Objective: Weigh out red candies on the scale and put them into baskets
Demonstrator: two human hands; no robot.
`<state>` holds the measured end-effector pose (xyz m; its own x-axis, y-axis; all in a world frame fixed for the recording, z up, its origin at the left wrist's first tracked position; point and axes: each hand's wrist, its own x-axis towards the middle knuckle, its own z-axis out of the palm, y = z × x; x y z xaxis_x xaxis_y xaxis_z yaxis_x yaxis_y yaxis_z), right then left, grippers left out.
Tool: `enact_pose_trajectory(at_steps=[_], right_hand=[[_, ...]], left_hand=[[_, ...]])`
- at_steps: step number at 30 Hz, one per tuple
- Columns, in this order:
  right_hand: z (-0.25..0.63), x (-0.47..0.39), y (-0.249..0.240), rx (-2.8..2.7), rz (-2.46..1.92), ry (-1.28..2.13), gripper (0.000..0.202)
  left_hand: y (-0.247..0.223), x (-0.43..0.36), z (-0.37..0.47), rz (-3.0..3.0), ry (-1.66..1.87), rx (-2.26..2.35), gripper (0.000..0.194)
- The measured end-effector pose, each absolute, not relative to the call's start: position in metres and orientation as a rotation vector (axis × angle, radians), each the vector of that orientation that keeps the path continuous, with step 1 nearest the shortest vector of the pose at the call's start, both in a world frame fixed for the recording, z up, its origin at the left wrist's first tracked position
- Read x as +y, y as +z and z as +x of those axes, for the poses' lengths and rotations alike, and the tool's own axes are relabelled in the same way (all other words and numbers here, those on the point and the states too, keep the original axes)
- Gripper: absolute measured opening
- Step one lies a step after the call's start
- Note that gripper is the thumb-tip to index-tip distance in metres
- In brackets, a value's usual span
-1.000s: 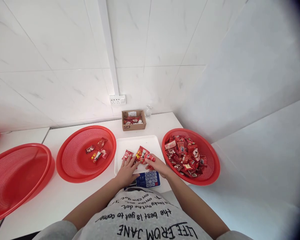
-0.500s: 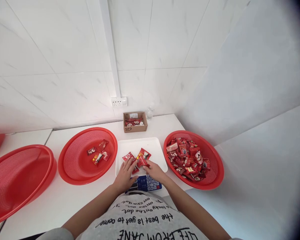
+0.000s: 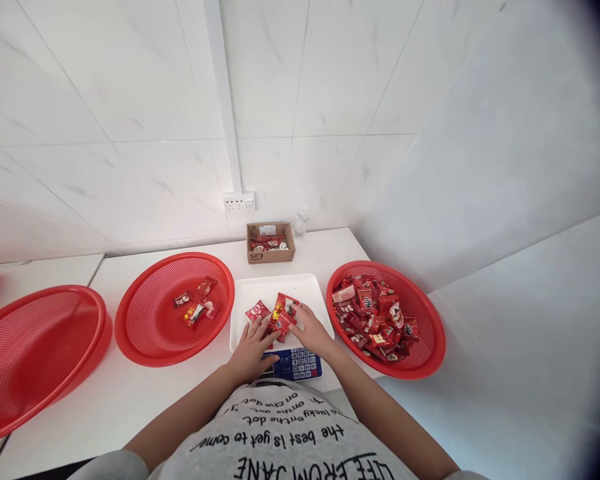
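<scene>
Several small red snack packets lie in the middle of a white scale tray (image 3: 245, 288). My left hand (image 3: 253, 348) rests over the tray's front left, fingers spread and lying on the packets nearest it. A red packet with white print (image 3: 257, 311) shows just beyond its fingertips. From the right, my right hand (image 3: 313, 331) has its thumb and fingers about the edge of a red packet with yellow decoration (image 3: 282, 305). Part of that packet and those beneath it are hidden by my fingers. The scale's blue keypad (image 3: 305, 363) is below my hands.
A red basket heaped with red packets (image 3: 437, 333) stands on the right. Left of the scale, another red basket (image 3: 130, 340) holds several packets; a further red basket (image 3: 97, 313) is at far left. Behind the scale are a cardboard box (image 3: 275, 256) and a clear glass jar (image 3: 299, 227).
My right hand has moved slightly away from me, and the yellow-decorated packet has turned more upright on the tray. My left hand stays about where it was, fingers a little more spread.
</scene>
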<state>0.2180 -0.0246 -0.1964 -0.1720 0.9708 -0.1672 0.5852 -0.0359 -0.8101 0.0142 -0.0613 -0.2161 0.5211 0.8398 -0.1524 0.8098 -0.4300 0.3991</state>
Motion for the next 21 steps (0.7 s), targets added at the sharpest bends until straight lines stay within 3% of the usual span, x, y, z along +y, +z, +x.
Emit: enact_pose_trajectory(at_steps=[13, 21], right_hand=[[0.217, -0.037, -0.212, -1.9, -1.664, 1.081, 0.058], [0.208, -0.037, -0.219, -2.136, -1.622, 1.075, 0.057]], left_hand=[[-0.222, -0.058, 0.013, 2.213, 0.308, 1.609, 0.06], [-0.235, -0.034, 0.004, 2.204, 0.301, 1.481, 0.054]])
